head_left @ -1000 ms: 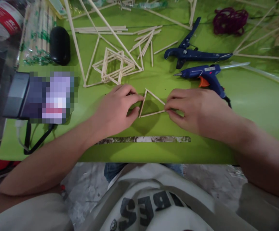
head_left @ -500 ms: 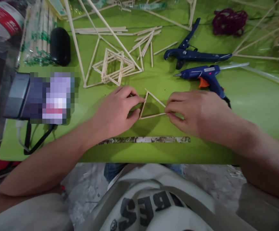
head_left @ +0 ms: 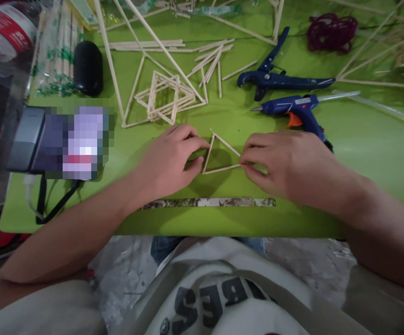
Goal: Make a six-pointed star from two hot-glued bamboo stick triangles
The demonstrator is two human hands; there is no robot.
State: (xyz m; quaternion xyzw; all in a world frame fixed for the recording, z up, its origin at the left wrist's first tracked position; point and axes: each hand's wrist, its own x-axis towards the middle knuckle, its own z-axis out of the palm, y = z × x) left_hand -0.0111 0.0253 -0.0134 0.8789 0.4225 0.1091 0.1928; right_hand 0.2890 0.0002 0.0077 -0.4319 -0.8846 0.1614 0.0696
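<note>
A small triangle of thin wooden sticks (head_left: pixel 222 170) lies on the green table between my two hands. My right hand (head_left: pixel 281 160) pinches its right corner between thumb and fingertips, which hide that corner. On the other side, my left hand (head_left: pixel 175 158) rests with index finger and thumb apart, the index fingertip touching the left stick and the thumb tip close to the lower-left corner. A thin wisp sticks up from the triangle's top corner. Below the triangle is a flat, mottled strip (head_left: pixel 210 202). A blue glue gun (head_left: pixel 292 106) with an orange trigger lies beyond my right hand.
Dark blue cutters (head_left: pixel 292 83) lie above the glue gun. Stacked stick triangles (head_left: pixel 165 100), a larger stick frame (head_left: pixel 109 65) and loose sticks (head_left: pixel 214 65) spread behind. Purple string (head_left: pixel 331 32), wrapped stick bundles (head_left: pixel 57 56), a black case (head_left: pixel 88 68) and a pixelated device (head_left: pixel 83 139) surround these.
</note>
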